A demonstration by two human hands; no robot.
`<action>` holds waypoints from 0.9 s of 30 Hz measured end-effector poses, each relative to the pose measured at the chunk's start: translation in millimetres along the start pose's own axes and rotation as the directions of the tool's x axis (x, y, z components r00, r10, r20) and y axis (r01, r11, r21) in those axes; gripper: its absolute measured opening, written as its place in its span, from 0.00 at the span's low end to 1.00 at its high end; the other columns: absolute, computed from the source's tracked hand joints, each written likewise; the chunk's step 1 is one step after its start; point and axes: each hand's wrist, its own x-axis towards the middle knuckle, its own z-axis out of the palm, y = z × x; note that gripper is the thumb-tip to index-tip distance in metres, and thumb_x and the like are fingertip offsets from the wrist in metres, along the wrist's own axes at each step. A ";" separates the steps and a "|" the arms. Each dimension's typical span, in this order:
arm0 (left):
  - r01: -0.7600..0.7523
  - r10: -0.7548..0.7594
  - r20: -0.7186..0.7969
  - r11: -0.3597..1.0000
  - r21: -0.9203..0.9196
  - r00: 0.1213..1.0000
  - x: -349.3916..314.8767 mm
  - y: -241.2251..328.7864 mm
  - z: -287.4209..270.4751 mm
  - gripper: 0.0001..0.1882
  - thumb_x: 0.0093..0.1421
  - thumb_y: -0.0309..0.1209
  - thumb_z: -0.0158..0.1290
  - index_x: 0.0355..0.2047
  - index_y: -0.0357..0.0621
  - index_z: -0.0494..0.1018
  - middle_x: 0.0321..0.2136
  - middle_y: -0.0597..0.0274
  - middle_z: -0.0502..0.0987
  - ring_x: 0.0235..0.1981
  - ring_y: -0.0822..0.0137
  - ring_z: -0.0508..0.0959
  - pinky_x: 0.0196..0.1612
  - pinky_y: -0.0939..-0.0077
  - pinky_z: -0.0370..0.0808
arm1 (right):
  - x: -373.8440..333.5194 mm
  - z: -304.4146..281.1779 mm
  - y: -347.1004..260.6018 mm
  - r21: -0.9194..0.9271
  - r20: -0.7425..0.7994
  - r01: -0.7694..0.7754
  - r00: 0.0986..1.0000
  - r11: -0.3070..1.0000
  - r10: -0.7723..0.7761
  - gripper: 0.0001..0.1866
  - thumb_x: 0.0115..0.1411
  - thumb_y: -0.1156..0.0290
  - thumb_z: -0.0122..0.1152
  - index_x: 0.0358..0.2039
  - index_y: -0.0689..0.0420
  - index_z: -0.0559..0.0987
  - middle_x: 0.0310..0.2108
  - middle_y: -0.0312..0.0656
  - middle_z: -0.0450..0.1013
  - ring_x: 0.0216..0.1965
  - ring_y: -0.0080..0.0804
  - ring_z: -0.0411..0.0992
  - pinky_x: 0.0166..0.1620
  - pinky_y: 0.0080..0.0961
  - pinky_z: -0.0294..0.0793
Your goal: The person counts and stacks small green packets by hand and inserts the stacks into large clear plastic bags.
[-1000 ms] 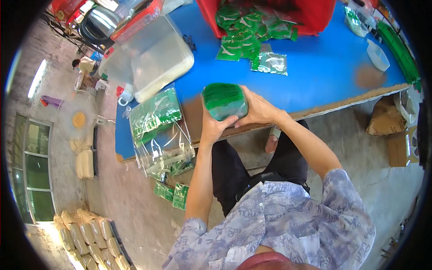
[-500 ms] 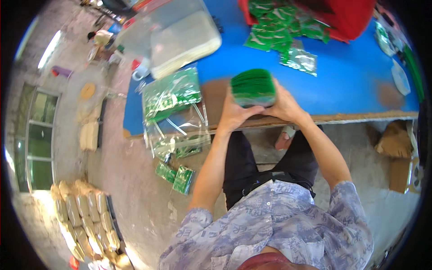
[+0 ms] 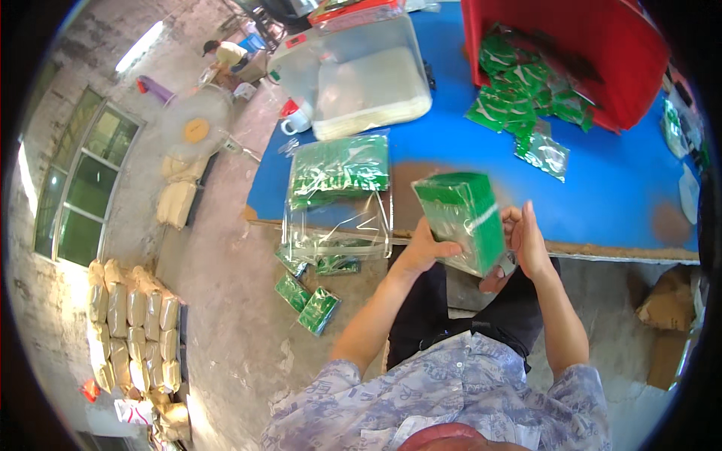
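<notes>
My left hand [image 3: 423, 249] grips the lower left of a block-shaped stack of green packets [image 3: 460, 218], thumb across its front. The stack is tilted and held above the table's near edge. My right hand [image 3: 529, 246] is at the stack's right side, open, its fingers stretched upward; whether it touches the stack I cannot tell. Left of the stack, a large clear plastic bag [image 3: 338, 218] with green packets in its far part lies over the table edge.
Loose green packets [image 3: 519, 94] spill from a red bin [image 3: 632, 68] at the back right. A translucent tub [image 3: 372, 83] and a white mug [image 3: 295, 120] stand at the back left. Green packs [image 3: 319, 310] lie below the table edge. A person [image 3: 228, 56] sits far off.
The stack has turned, now showing its front and right faces. My right hand has loosened its hold and opened beside it. The view has shifted, so the scene sits lower and farther right.
</notes>
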 end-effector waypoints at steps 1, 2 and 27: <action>0.021 -0.021 0.003 0.993 -0.116 1.000 -5.2 -3.4 1.6 0.43 0.42 0.36 0.75 0.57 0.38 0.68 0.47 0.62 0.78 0.48 0.68 0.77 0.53 0.70 0.73 | -9.6 34.0 -15.8 -0.056 -0.052 -0.151 0.988 0.987 0.148 0.53 0.59 0.21 0.29 0.58 0.61 0.70 0.52 0.62 0.73 0.54 0.54 0.73 0.53 0.44 0.74; 0.041 -0.041 0.008 0.972 -0.233 0.999 -12.0 -6.7 2.6 0.45 0.41 0.36 0.75 0.58 0.38 0.67 0.48 0.61 0.77 0.49 0.68 0.77 0.53 0.70 0.73 | -12.7 43.9 -7.5 -0.059 -0.039 -0.159 0.987 0.985 0.157 0.53 0.59 0.21 0.29 0.58 0.61 0.70 0.52 0.62 0.73 0.54 0.54 0.73 0.53 0.44 0.74; -0.268 0.459 -0.485 0.871 0.412 0.745 -103.0 33.0 -16.3 0.53 0.50 0.31 0.68 0.70 0.38 0.48 0.67 0.45 0.58 0.68 0.51 0.59 0.70 0.56 0.53 | -34.7 85.5 -10.0 -0.416 -0.027 0.329 0.927 0.848 -0.373 0.54 0.44 0.72 0.78 0.67 0.58 0.53 0.55 0.46 0.66 0.54 0.35 0.69 0.58 0.32 0.69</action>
